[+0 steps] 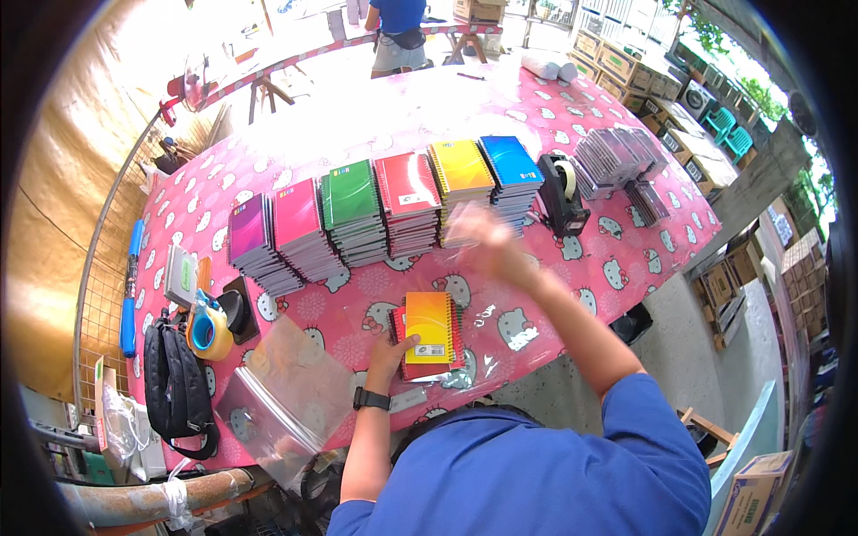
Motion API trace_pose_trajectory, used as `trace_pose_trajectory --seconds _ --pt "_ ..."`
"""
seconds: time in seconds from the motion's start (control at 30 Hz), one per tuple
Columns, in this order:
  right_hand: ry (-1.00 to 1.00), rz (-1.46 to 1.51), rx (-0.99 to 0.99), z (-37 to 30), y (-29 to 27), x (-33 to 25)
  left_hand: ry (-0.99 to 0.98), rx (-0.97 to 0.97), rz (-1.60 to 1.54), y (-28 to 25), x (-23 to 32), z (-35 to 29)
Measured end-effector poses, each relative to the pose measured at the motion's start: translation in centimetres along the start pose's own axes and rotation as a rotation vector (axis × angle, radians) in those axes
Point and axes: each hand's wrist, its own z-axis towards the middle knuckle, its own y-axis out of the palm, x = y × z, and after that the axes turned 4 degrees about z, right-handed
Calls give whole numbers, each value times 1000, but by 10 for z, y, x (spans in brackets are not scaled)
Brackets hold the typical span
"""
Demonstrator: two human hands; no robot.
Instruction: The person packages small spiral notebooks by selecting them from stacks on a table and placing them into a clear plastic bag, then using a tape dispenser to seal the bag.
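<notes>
- Well, lower centre: left hand [390, 355] grasps notebook bundle [428, 320]; a slack hold could splay it.
- Centre: right hand [489, 238] blurred, grip unreadable; a knock could topple yellow stack [459, 166].

A strip of tablecloth [374, 286] is lying open between the held notebooks [431, 320] and the notebook stacks [409, 214], which are blocking the way beyond, beside a tape dispenser [558, 207].

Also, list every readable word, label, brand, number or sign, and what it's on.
Nothing I can quote.
Yellow notebook in the left hand: barcode label, print too small.
Red notebook stack: white label, too small.
Cardboard box, lower right: printing, blurred.
</notes>
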Motion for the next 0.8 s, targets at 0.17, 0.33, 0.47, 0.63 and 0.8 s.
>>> trace_pose_trajectory --seconds 0.17,0.33,0.47,0.63,0.8 --pt "471 -672 -72 -7 -70 86 32 -34 -34 3 -9 5" --pt "405 -253 366 25 -82 25 15 48 5 -10 -25 9" --pt "565 408 -57 18 -41 -37 32 -7 15 -9 -17 8" --pt "396 89 -140 -60 82 -50 -195 -126 -463 -12 7 2" --pt "1163 830 154 -120 87 -74 13 -103 32 11 15 -7"
